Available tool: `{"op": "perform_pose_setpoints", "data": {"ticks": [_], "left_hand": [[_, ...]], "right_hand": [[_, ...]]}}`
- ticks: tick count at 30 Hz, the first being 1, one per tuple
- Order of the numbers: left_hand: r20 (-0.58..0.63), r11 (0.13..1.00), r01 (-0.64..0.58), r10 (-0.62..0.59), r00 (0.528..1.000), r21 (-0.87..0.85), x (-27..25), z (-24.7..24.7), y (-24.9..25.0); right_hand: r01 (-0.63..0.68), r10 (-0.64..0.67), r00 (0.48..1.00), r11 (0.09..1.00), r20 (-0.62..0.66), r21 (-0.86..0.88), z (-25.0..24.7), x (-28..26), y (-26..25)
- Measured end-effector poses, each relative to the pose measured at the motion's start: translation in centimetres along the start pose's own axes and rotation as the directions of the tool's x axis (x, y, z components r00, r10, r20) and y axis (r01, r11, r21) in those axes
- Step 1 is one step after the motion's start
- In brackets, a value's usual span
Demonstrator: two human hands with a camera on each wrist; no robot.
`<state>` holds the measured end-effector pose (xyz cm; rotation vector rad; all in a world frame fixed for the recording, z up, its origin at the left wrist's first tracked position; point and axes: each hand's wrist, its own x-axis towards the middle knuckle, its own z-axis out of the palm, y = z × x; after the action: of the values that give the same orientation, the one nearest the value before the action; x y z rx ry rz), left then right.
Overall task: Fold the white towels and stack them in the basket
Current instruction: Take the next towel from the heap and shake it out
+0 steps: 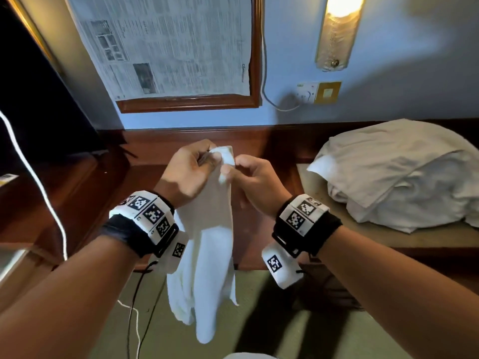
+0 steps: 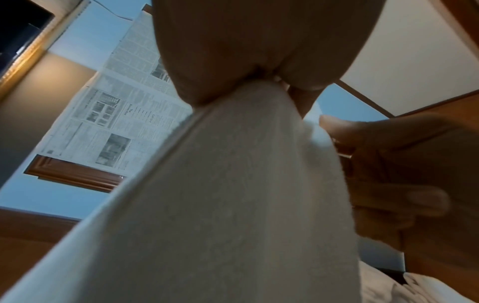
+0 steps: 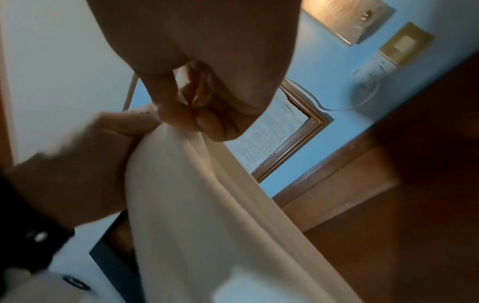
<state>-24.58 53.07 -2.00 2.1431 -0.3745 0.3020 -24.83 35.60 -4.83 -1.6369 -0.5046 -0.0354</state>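
The white towel (image 1: 207, 242) is held up in the air in front of the person, gathered at its top end and hanging down in long loose folds toward the green floor (image 1: 259, 320). Its top corner is pinched by the left hand (image 1: 186, 172), whose fingers (image 1: 204, 161) are curled tightly round the bunched cloth; in the left wrist view the towel (image 2: 220, 205) is seen to emerge directly from that closed grip. The right hand (image 1: 254, 182) is set just beside the left, its thumb and fingers curled and pinching the same top edge of the towel, a hold confirmed in the right wrist view, where the cloth (image 3: 207, 205) falls away below the pinched fingertips (image 3: 204, 121). Both wrists are fitted with black straps bearing printed square markers (image 1: 153, 213). A heap of further white towels (image 1: 399, 174) is observed lying unfolded on the worktop (image 1: 427, 239) to the right, well apart from the hands. A wooden frame covered with newspaper (image 1: 168, 47) is mounted on the blue wall behind, with a lit wall lamp (image 1: 337, 29) and a socket (image 1: 307, 92) to its right. The basket cannot be made out in any view.
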Motion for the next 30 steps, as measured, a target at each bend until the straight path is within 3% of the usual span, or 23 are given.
{"op": "perform_pose_setpoints", "data": {"ticks": [3,5,7,9,11,13,19,25,26,28,30], "left_hand": [[-0.027,1.000,-0.014,0.013,1.000,-0.009,0.3,-1.0,0.1],[-0.056,0.999,-0.017,0.015,0.998,-0.035,0.8,-1.7,0.2],[-0.080,0.998,-0.007,0.003,0.997,-0.058,1.3,-2.8,0.0],[-0.108,0.997,0.011,-0.019,0.994,-0.074,1.5,-4.1,-0.5],[-0.137,0.997,0.017,-0.028,0.990,-0.082,1.6,-5.3,-1.2],[-0.155,0.996,0.015,-0.029,0.987,-0.093,1.5,-6.2,-2.0],[-0.193,0.986,0.013,-0.045,0.980,-0.166,1.1,-8.2,-3.7],[-0.227,0.974,0.027,-0.078,0.971,-0.223,1.2,-7.9,-4.3],[-0.212,0.971,0.027,-0.079,0.974,-0.239,1.1,-7.4,-4.1],[-0.173,0.961,0.019,-0.069,0.983,-0.277,1.0,-6.2,-3.9],[-0.130,0.965,0.009,-0.044,0.991,-0.263,1.0,-5.0,-3.5]], "right_hand": [[-0.079,0.067,0.994,0.985,0.083,0.155,0.8,-0.3,-0.8],[-0.153,0.130,0.975,0.981,0.178,0.121,1.2,-0.8,0.9],[-0.226,0.239,0.937,0.971,0.255,-0.081,1.1,-1.7,4.3],[-0.267,0.370,0.893,0.894,0.256,-0.361,0.1,-3.5,8.5],[-0.310,0.487,0.857,0.748,0.169,-0.587,-1.4,-5.9,12.3],[-0.404,0.592,0.803,0.629,0.072,-0.664,-3.1,-8.4,15.1],[-0.691,0.744,0.626,0.393,-0.232,-0.606,-8.0,-14.3,18.2],[-0.800,0.772,0.459,0.143,-0.440,-0.583,-9.3,-16.9,18.8],[-0.804,0.766,0.453,0.130,-0.456,-0.580,-9.0,-16.5,18.6],[-0.781,0.733,0.518,0.194,-0.441,-0.594,-8.0,-14.4,17.6],[-0.690,0.630,0.682,0.388,-0.371,-0.611,-6.6,-10.8,15.1]]}}
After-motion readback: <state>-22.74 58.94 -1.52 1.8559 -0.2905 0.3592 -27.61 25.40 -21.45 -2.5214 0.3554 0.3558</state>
